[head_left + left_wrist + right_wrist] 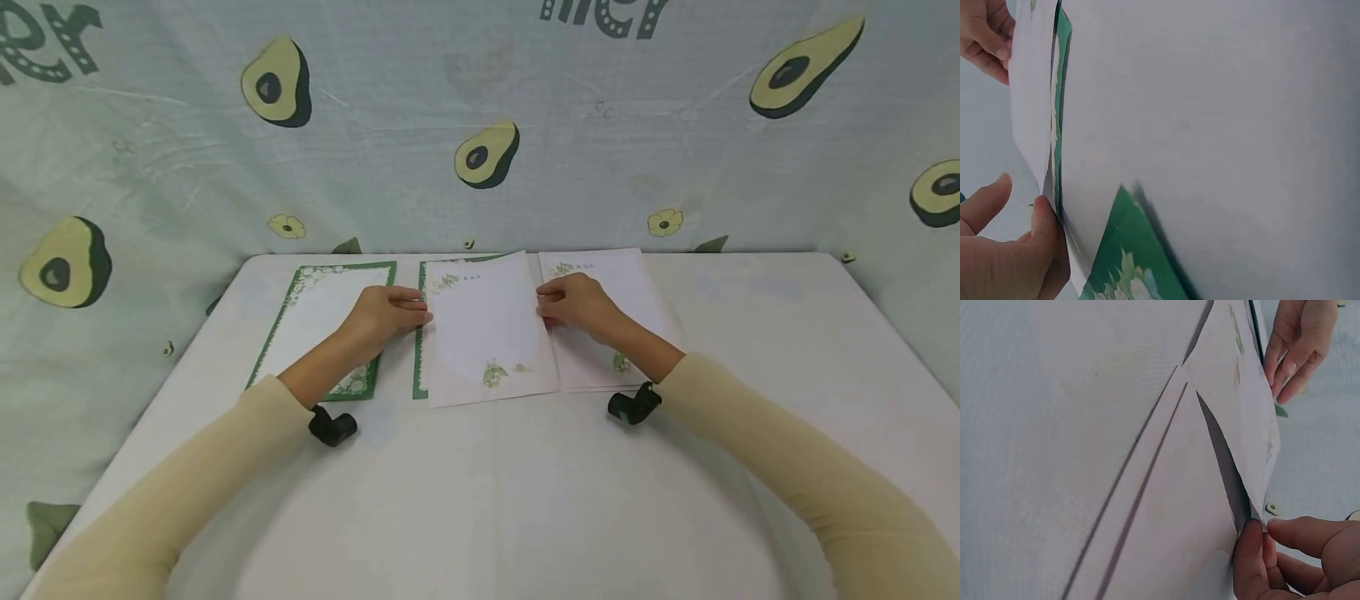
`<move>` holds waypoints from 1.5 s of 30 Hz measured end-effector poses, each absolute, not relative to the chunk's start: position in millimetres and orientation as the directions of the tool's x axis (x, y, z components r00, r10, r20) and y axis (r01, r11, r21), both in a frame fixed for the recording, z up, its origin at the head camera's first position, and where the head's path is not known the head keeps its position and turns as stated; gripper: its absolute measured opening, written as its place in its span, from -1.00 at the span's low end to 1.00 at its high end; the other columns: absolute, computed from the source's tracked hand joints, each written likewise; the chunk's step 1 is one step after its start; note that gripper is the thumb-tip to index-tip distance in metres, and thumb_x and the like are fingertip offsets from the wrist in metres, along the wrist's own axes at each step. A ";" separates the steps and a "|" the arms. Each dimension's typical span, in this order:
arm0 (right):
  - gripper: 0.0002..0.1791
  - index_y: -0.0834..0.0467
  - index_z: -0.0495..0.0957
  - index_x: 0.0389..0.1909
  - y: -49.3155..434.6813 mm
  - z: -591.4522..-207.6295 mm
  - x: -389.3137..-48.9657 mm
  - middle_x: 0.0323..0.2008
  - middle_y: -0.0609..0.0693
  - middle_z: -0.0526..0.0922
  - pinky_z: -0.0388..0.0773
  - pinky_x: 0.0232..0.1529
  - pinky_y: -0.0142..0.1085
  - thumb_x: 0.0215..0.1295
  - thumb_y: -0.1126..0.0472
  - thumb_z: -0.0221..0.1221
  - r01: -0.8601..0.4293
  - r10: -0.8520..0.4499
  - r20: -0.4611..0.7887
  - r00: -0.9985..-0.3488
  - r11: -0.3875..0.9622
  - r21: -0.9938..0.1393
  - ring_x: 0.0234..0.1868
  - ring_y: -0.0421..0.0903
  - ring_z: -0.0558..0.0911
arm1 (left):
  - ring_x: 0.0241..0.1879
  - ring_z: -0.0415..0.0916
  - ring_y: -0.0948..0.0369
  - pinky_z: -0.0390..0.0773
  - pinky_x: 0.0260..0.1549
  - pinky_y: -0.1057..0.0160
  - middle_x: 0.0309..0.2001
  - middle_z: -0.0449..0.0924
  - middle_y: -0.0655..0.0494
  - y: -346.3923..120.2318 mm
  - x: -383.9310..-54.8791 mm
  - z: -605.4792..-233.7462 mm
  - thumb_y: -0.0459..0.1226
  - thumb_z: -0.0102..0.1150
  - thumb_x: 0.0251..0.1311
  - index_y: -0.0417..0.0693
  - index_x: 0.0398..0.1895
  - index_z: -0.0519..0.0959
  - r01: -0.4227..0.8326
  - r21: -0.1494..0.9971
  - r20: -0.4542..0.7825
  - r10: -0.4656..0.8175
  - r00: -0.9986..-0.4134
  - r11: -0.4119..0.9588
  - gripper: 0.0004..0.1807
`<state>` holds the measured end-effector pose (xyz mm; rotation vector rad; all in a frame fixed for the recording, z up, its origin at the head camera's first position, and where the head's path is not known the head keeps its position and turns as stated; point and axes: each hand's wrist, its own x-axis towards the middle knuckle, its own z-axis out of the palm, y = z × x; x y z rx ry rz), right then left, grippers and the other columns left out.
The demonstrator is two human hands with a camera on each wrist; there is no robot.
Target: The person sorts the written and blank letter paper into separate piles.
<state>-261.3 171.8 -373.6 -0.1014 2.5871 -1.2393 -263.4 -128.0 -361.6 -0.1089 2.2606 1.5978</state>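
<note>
A white sheet of paper (487, 333) with a small green plant print lies slanted over a green-bordered sheet (420, 367) in the middle of the table. My right hand (577, 304) pinches its right edge between thumb and fingers, and the right wrist view shows that edge lifted a little. At the left edge, the fingers of my left hand (382, 317) touch the paper, while the thumb stands apart from it in the left wrist view. Under my right hand lie more plant-printed sheets (615, 292), at least two, slightly offset.
Left of the middle sheets lies another green-bordered sheet (322, 308), partly behind my left forearm. The white table (480, 500) ends at the back against a hanging cloth (390, 167) printed with avocados. A small black camera (633, 404) sits at my right wrist.
</note>
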 end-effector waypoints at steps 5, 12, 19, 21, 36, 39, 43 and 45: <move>-0.54 0.20 0.48 0.18 172.6 -376.1 -258.8 -0.12 0.09 0.61 0.65 -0.15 -0.32 0.25 0.26 0.23 0.048 -0.160 -0.177 -0.971 0.596 -0.801 -0.20 -0.10 0.68 | -0.20 0.57 0.23 0.62 -0.07 0.25 -0.06 0.55 -0.12 -124.4 -263.9 -362.8 -0.44 0.27 0.12 -0.20 0.21 0.44 -0.249 0.904 -0.314 0.143 -0.939 0.347 -0.47; -0.57 0.19 0.51 0.16 172.6 -374.7 -255.3 -0.11 0.10 0.60 0.66 -0.11 -0.31 0.25 0.29 0.23 0.083 -0.139 -0.170 -0.976 0.482 -0.872 -0.16 -0.07 0.68 | -0.27 0.61 0.20 0.67 -0.15 0.24 -0.13 0.50 -0.10 -121.8 -263.7 -370.6 -0.48 0.24 0.14 -0.26 0.13 0.41 -0.249 0.926 -0.291 0.116 -0.950 0.283 -0.54; -0.59 0.24 0.52 0.12 172.7 -377.2 -254.2 -0.06 0.16 0.59 0.66 -0.09 -0.31 0.23 0.34 0.23 0.130 -0.146 -0.189 -0.971 0.340 -0.931 -0.12 -0.08 0.67 | -0.20 0.61 0.22 0.65 -0.11 0.30 -0.05 0.53 -0.13 -122.9 -261.6 -374.8 -0.47 0.22 0.15 -0.34 0.08 0.49 -0.276 0.942 -0.299 0.106 -0.948 0.190 -0.61; -0.59 0.25 0.53 0.11 173.0 -379.1 -254.2 -0.03 0.16 0.60 0.66 -0.11 -0.32 0.22 0.34 0.24 0.139 -0.149 -0.195 -0.969 0.322 -0.936 -0.14 -0.10 0.67 | -0.17 0.62 0.22 0.64 -0.11 0.30 -0.02 0.55 -0.16 -123.5 -260.4 -374.7 -0.46 0.21 0.17 -0.33 0.09 0.48 -0.284 0.940 -0.306 0.100 -0.947 0.189 -0.61; -0.66 0.27 0.58 0.02 172.8 -382.3 -250.6 0.01 0.14 0.63 0.66 -0.12 -0.32 0.21 0.33 0.26 0.081 -0.124 -0.115 -0.986 0.254 -0.964 -0.13 -0.12 0.68 | -0.18 0.64 0.25 0.64 -0.10 0.29 0.02 0.56 -0.23 -124.0 -254.0 -372.7 -0.46 0.19 0.19 -0.32 0.08 0.51 -0.280 0.951 -0.289 0.060 -0.955 0.128 -0.64; -0.68 0.28 0.59 0.00 172.3 -382.3 -250.5 -0.01 0.14 0.64 0.66 -0.12 -0.31 0.20 0.33 0.26 0.079 -0.122 -0.109 -0.987 0.225 -0.971 -0.13 -0.12 0.68 | -0.18 0.64 0.25 0.64 -0.11 0.30 0.01 0.57 -0.23 -123.0 -254.1 -373.1 -0.45 0.20 0.19 -0.33 0.07 0.52 -0.282 0.952 -0.290 0.052 -0.956 0.121 -0.64; -0.68 0.27 0.59 0.00 171.8 -383.0 -250.3 -0.05 0.16 0.66 0.67 -0.13 -0.30 0.20 0.33 0.26 0.092 -0.117 -0.119 -0.986 0.216 -0.972 -0.15 -0.11 0.69 | -0.15 0.63 0.24 0.64 -0.11 0.31 0.02 0.57 -0.21 -122.4 -254.9 -374.3 -0.44 0.20 0.19 -0.33 0.08 0.52 -0.294 0.949 -0.301 0.046 -0.953 0.112 -0.64; -0.68 0.26 0.59 0.00 171.5 -383.4 -249.8 -0.08 0.16 0.67 0.67 -0.14 -0.30 0.21 0.31 0.26 0.094 -0.113 -0.123 -0.986 0.231 -0.968 -0.16 -0.10 0.69 | -0.12 0.63 0.23 0.64 -0.11 0.32 0.04 0.56 -0.21 -121.9 -254.9 -374.8 -0.43 0.20 0.19 -0.33 0.08 0.52 -0.302 0.947 -0.308 0.045 -0.950 0.112 -0.64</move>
